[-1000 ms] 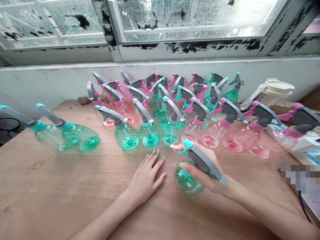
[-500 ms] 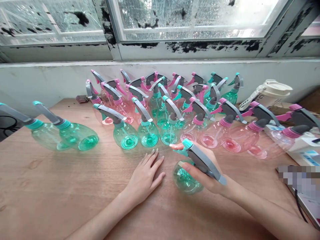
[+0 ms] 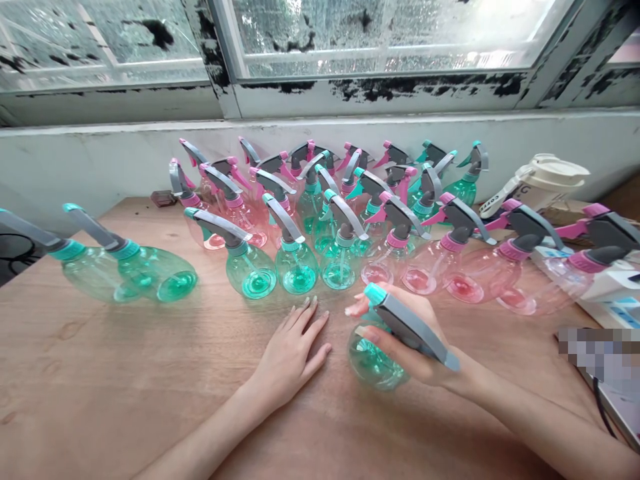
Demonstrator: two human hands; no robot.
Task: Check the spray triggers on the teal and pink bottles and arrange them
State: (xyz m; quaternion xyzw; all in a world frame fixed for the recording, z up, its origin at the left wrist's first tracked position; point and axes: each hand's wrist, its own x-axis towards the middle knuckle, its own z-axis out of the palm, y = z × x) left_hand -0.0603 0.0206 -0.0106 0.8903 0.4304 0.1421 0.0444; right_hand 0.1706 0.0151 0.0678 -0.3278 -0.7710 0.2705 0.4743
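My right hand [image 3: 417,333] is wrapped round the neck of a green spray bottle [image 3: 374,360] with a teal-tipped grey head. A finger lies at the trigger, partly hidden by the spray head. Palm down on the wooden table [image 3: 175,393], my left hand [image 3: 291,350] lies flat with fingers stretched, holding nothing. Just beyond it stand green spray bottles, among them a near one [image 3: 296,267] and another [image 3: 339,267]. Pink spray bottles, such as this one [image 3: 425,270], stand beyond my right hand.
Several more pink and green spray bottles crowd back to the white wall [image 3: 100,160] under the window. Two green bottles [image 3: 160,273] stand apart at the left. At the right are a lidded cream cup [image 3: 547,180], a white box [image 3: 610,293] and a flat object with a cable [image 3: 603,407].
My right hand and its spray bottle have shifted very slightly to the right, and the finger at the trigger has drawn in toward the spray head. My left hand stays put.
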